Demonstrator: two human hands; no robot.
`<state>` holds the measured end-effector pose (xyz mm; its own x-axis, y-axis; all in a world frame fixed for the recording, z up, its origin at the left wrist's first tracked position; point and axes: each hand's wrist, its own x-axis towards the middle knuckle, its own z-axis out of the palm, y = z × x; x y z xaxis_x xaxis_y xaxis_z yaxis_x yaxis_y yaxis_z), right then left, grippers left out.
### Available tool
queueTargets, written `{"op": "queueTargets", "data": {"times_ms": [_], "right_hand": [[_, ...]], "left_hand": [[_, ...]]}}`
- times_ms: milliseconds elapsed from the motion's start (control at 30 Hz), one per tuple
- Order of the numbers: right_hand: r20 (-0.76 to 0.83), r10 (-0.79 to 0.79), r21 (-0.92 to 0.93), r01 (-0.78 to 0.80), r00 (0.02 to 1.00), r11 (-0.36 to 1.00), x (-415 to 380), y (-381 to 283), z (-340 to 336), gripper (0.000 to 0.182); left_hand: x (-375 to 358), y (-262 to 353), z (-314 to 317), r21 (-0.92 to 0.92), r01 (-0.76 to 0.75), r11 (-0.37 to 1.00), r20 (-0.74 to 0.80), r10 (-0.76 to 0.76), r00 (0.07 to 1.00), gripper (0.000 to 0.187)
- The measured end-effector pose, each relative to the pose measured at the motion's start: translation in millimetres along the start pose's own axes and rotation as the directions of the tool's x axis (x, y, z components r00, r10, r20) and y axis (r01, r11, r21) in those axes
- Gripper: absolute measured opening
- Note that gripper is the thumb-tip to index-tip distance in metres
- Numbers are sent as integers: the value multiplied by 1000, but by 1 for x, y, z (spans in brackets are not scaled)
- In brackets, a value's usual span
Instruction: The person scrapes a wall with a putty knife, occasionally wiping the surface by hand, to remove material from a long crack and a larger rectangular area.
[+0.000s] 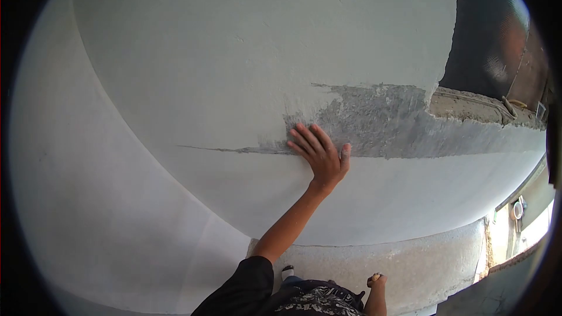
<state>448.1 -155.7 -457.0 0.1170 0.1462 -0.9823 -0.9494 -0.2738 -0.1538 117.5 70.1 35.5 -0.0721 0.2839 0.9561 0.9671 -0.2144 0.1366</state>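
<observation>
My left hand (319, 153) lies flat on the wall (193, 76), its fingers stretched out and its thumb apart. The fingertips touch the left edge of a rough dark-grey bare patch (380, 120). Pale, smooth coating surrounds this patch above and below. Pale dust shows on the thumb. Low in the view, my right hand (377, 281) hangs near my body with its fingers curled. Something small and light-coloured seems to be in it, too small to name.
At the upper right is a window opening (480, 35) with a rough cement sill (468, 105). Another pale wall (88, 187) meets this one on the left. Below runs a speckled floor (410, 263). A bright opening at the lower right shows a round object (517, 210).
</observation>
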Motion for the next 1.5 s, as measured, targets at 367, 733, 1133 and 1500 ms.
{"op": "queueTargets", "data": {"times_ms": [367,733,1133,1500], "right_hand": [[138,-5,-260,41,990,965,19,-30,4,26],[161,9,-95,6,987,995,49,-42,-42,22],[247,-100,326,15,964,945,56,-46,-79,24],[122,-248,448,169,961,878,19,-87,-104,19]], "left_hand": [[-15,20,12,115,-477,871,272,434,859,77],[51,-33,-31,136,266,954,-191,-238,952,71],[19,243,100,61,-155,986,40,153,987,87],[-76,236,70,-226,692,686,243,728,-641,78]]}}
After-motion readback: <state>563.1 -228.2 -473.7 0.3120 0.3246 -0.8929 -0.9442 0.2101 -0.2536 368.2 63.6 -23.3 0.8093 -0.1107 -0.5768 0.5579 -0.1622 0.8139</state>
